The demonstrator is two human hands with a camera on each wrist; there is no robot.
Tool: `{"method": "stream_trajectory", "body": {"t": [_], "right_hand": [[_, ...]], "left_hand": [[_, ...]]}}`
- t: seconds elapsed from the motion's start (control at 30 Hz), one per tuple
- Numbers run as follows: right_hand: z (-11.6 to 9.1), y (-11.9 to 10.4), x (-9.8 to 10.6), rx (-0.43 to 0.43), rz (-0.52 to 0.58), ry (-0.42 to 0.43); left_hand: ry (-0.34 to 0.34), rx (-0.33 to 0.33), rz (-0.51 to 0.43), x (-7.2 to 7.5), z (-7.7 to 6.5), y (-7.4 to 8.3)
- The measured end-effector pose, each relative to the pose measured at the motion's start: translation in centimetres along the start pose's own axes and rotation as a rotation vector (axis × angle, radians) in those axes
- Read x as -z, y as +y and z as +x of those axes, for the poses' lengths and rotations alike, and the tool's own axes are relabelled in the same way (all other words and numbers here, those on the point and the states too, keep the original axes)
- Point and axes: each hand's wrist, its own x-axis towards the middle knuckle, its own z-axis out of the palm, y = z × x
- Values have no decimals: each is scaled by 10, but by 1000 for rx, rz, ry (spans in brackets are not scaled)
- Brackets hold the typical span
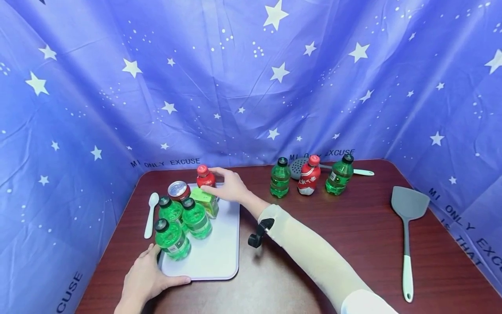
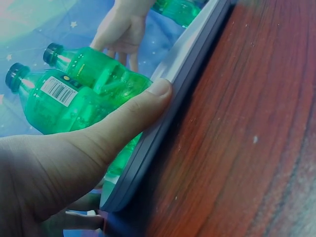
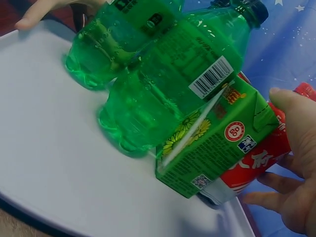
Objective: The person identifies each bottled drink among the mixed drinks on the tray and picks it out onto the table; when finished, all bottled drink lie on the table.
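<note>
A white tray (image 1: 219, 261) lies on the table with a group of drinks on it. At its far edge my right hand (image 1: 229, 186) holds a small red bottle (image 1: 205, 178), thumb on one side and fingers on the other. Beside that bottle stands a green drink carton (image 3: 217, 143). Several green soda bottles (image 1: 197, 221) with black caps and a red can (image 1: 178, 190) stand close by. My left hand (image 1: 145, 277) grips the tray's near left corner, its thumb (image 2: 143, 106) along the rim next to the nearest green bottle (image 2: 59, 101).
A white spoon (image 1: 151, 216) lies left of the tray. Toward the back right stand two green bottles (image 1: 280, 178) and another red bottle (image 1: 309, 175), with a slotted utensil (image 1: 298, 169) behind them. A grey spatula (image 1: 408, 205) lies far right. Star-patterned curtains (image 1: 251, 87) enclose the table.
</note>
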Motion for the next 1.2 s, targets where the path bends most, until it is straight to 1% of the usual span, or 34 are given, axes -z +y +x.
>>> {"method": "stream_trajectory", "body": {"t": [0.1, 0.27, 0.47, 0.6, 0.77, 0.9, 1.1, 1.2], "right_hand": [[-1, 1, -3, -1, 3, 19], [-1, 2, -5, -27, 22, 48], [2, -1, -3, -83, 17, 63], [2, -2, 0, -93, 11, 75], [-1, -4, 9, -67, -27, 99], [-4, -6, 19, -61, -33, 116], [-12, -13, 38, -54, -23, 141], [-18, -16, 48, -53, -47, 142]], "left_hand": [[-1, 1, 3, 0, 0, 1], [13, -6, 4, 1, 0, 2], [17, -8, 5, 2, 0, 3], [15, -10, 4, 2, 0, 4], [18, -16, 11, 2, 0, 4], [14, -26, 34, 2, -1, 3], [-11, -21, 58, 4, 0, 3], [-16, -17, 70, 4, 1, 3]]}}
